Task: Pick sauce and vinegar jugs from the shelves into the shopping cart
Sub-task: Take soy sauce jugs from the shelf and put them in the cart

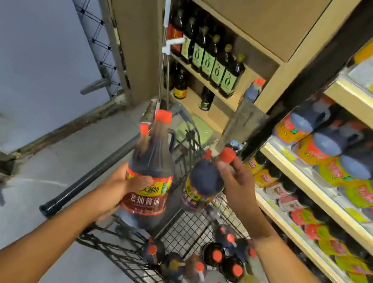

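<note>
A large jug (pixel 152 160) is gripped round its label by the curled fingers of the left hand (pixel 121 187). A second jug (pixel 203 183) is held at the neck, just under the cap, by the right hand (pixel 235 181). Both hang above the cart (pixel 185 230). Each is best lowered upright into gaps beside the stowed jugs (pixel 218 255) below the fingers.

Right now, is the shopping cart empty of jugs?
No, several red-capped jugs stand inside the shopping cart.
</note>
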`<action>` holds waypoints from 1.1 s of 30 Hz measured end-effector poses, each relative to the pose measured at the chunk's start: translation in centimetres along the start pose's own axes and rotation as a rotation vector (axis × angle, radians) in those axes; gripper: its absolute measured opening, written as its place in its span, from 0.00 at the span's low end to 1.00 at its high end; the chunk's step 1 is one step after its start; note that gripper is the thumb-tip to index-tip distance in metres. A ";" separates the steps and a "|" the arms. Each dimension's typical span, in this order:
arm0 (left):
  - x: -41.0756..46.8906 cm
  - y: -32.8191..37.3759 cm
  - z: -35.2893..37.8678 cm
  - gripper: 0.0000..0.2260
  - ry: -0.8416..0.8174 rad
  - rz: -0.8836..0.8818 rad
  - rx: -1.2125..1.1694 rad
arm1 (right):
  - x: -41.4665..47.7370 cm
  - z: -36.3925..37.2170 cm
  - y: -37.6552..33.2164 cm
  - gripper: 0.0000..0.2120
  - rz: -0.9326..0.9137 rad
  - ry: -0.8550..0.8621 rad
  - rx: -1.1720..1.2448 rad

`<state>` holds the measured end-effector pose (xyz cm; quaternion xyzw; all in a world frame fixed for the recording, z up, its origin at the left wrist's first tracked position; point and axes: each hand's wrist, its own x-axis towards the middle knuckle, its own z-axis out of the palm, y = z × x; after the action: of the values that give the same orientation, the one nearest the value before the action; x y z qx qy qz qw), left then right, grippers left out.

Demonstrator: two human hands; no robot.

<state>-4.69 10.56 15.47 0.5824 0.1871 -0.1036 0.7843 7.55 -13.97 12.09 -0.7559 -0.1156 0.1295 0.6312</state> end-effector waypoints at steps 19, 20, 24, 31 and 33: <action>0.1 4.6 13.9 0.36 -0.391 -0.015 -0.068 | -5.2 -11.9 -16.6 0.15 0.000 0.412 0.253; -0.3 4.6 15.1 0.28 -0.403 -0.017 -0.056 | -6.2 -12.9 -16.7 0.15 0.003 0.434 0.260; -2.0 3.6 20.3 0.21 -0.467 -0.050 -0.015 | -11.4 -17.1 -16.6 0.17 0.009 0.528 0.295; -6.0 -0.3 30.1 0.44 -0.593 -0.151 -0.014 | -24.5 -24.7 -15.1 0.27 0.029 0.707 0.356; -7.9 -1.8 33.2 0.51 -0.687 -0.178 0.005 | -29.0 -26.8 -14.6 0.22 0.028 0.768 0.369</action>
<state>-6.79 -22.03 25.48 0.4971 -0.0380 -0.3618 0.7878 -10.67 -46.01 32.42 -0.6252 0.1633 -0.1345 0.7512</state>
